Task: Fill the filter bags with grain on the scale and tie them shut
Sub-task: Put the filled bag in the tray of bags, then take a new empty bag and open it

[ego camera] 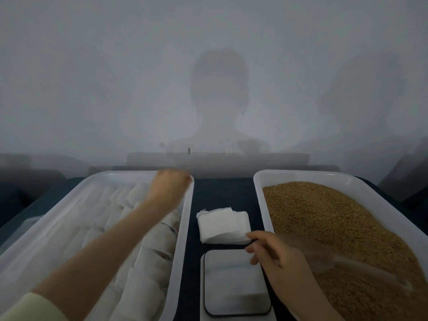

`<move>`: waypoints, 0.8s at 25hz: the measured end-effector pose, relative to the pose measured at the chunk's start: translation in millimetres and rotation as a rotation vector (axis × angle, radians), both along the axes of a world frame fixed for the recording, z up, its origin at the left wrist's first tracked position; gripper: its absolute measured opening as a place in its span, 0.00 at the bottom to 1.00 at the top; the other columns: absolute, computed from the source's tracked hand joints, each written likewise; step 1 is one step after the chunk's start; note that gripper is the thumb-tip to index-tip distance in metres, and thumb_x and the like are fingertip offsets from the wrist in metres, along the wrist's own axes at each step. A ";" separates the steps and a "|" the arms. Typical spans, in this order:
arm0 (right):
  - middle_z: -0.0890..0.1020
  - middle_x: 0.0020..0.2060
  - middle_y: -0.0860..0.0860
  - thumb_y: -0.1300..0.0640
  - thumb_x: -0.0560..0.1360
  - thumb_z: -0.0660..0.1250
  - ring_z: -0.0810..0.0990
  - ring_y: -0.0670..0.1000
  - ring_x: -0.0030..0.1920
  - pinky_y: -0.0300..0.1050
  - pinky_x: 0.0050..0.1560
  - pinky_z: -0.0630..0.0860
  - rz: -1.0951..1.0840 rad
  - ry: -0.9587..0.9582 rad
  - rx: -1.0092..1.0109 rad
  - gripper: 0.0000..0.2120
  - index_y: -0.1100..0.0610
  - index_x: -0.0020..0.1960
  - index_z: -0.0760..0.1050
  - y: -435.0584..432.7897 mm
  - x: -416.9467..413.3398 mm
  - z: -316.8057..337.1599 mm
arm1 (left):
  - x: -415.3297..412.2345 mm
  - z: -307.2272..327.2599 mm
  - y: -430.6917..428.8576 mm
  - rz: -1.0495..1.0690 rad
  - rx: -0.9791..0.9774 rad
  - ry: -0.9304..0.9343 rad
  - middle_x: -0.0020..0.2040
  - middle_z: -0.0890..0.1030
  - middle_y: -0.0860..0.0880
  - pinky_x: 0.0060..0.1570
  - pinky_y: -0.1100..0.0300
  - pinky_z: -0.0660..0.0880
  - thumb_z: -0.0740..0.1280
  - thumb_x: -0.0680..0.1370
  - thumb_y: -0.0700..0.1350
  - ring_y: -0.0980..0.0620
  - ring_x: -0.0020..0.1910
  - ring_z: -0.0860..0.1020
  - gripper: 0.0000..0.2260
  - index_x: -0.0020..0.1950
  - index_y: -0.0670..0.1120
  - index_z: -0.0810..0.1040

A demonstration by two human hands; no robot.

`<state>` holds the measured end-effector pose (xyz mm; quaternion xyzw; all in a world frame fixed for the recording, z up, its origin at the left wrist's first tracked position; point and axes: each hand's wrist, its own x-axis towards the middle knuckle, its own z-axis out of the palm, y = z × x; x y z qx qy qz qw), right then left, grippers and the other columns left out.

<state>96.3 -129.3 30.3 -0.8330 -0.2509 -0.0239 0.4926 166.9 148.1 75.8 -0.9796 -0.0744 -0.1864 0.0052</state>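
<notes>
**Empty bag stack pinched beside the scale**

A stack of empty filter bags [222, 224], white and folded flat, lies on the dark table [222, 191] between 2 trays and just beyond the scale [236, 281]. The near right corner of the stack is pinched by the right grip [275, 253], with the index finger laid on top of the corner and the thumb tucked under its edge. The scale is set at the near edge of the table, its pale square platform framed in black, and the right grip hangs over its far right corner.

To the right, a white tray [259, 181] is heaped with brown grain [335, 218]. A translucent scoop [342, 262] is laid on the grain, just right of the right grip.

To the left, a 2nd white tray [97, 179] is packed with rows of plump white filter bags [152, 251]. The left grip [170, 186] is stretched out to the far right corner of this tray. It is blurred, so whether it is clenched, released or grasping a bag cannot be told. A pale sleeve [30, 306] is seen on the left forearm at the bottom corner.

Behind the table, a plain grey wall [92, 66] is marked by the shadow of a head and shoulders.
</notes>
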 end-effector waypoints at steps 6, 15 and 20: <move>0.83 0.36 0.41 0.62 0.78 0.61 0.81 0.39 0.38 0.31 0.41 0.75 -0.055 0.028 0.054 0.12 0.45 0.51 0.76 -0.8 -1.9 0.3 | -3.2 -42.8 -110.9 -0.084 0.075 0.678 0.51 0.76 0.45 0.57 0.52 0.72 0.63 0.80 0.45 0.47 0.53 0.76 0.11 0.59 0.41 0.75; 0.82 0.36 0.44 0.65 0.79 0.59 0.81 0.41 0.37 0.33 0.39 0.75 -0.034 0.046 0.093 0.15 0.45 0.49 0.76 -3.1 -1.8 -0.7 | -8.0 -49.4 -120.5 -0.040 0.181 0.693 0.53 0.76 0.44 0.58 0.51 0.69 0.64 0.78 0.41 0.45 0.54 0.74 0.11 0.60 0.42 0.74; 0.82 0.39 0.41 0.64 0.79 0.59 0.81 0.41 0.38 0.34 0.40 0.76 -0.018 0.045 0.121 0.14 0.45 0.49 0.76 -4.5 -0.4 -3.1 | -20.4 -33.1 -94.0 0.016 -0.157 0.283 0.52 0.79 0.44 0.43 0.58 0.71 0.59 0.81 0.39 0.46 0.48 0.79 0.06 0.54 0.41 0.74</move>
